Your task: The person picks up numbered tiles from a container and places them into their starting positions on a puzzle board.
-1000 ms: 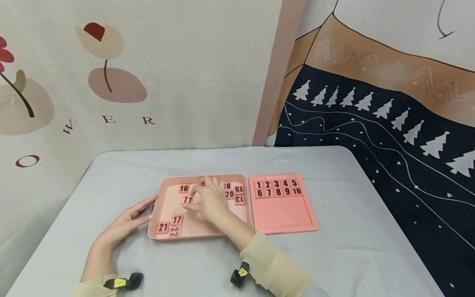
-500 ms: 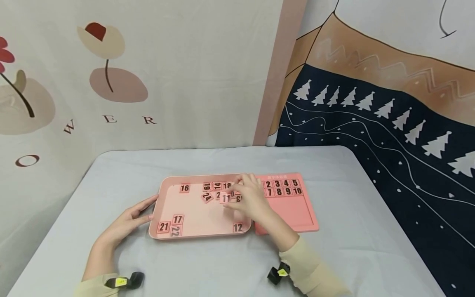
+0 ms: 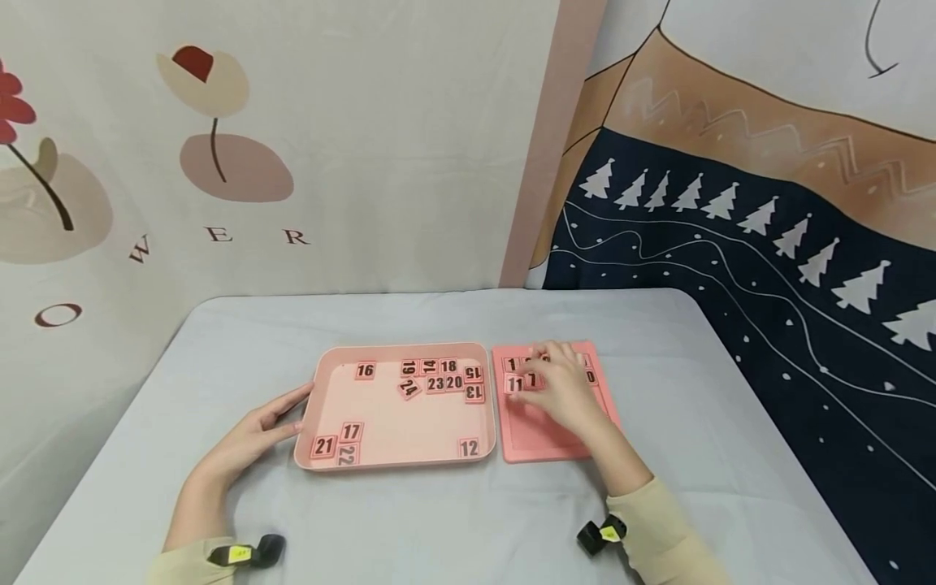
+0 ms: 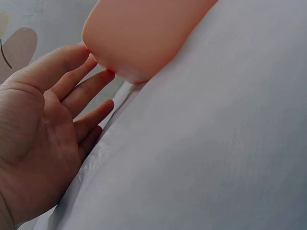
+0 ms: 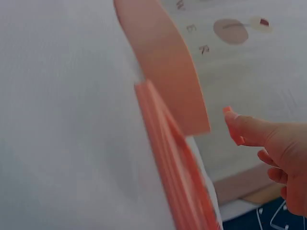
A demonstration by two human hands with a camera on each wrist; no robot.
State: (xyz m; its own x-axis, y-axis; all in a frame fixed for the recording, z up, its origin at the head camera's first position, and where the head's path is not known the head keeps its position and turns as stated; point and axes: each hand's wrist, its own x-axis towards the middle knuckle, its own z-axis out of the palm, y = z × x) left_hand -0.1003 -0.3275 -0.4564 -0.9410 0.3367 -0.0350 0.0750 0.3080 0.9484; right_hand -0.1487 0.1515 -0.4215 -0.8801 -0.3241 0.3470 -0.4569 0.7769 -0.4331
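Observation:
My right hand (image 3: 563,394) pinches a pink number tile marked 11 (image 3: 515,384) between thumb and fingers over the left part of the pink number board (image 3: 537,443). In the right wrist view the tile (image 5: 233,128) is seen edge-on at the fingertips, raised above the board. The hand hides much of the board's rows of number tiles. At the left rim of the pale pink tray (image 3: 395,426), my left hand (image 3: 252,439) rests with its fingers extended. In the left wrist view its fingertips touch the tray's outer wall (image 4: 139,38).
Several loose tiles lie in the tray, among them 16 (image 3: 365,370), 21 (image 3: 323,447), 12 (image 3: 469,448) and 23 (image 3: 435,383), some turned sideways. Tray and board stand side by side on a white-covered table (image 3: 409,520). Patterned cloth (image 3: 409,162) hangs behind.
My right hand has taken tile 11 from the tray's left half and carried it right, across the tray to above the board. My left hand has stayed at the tray's rim.

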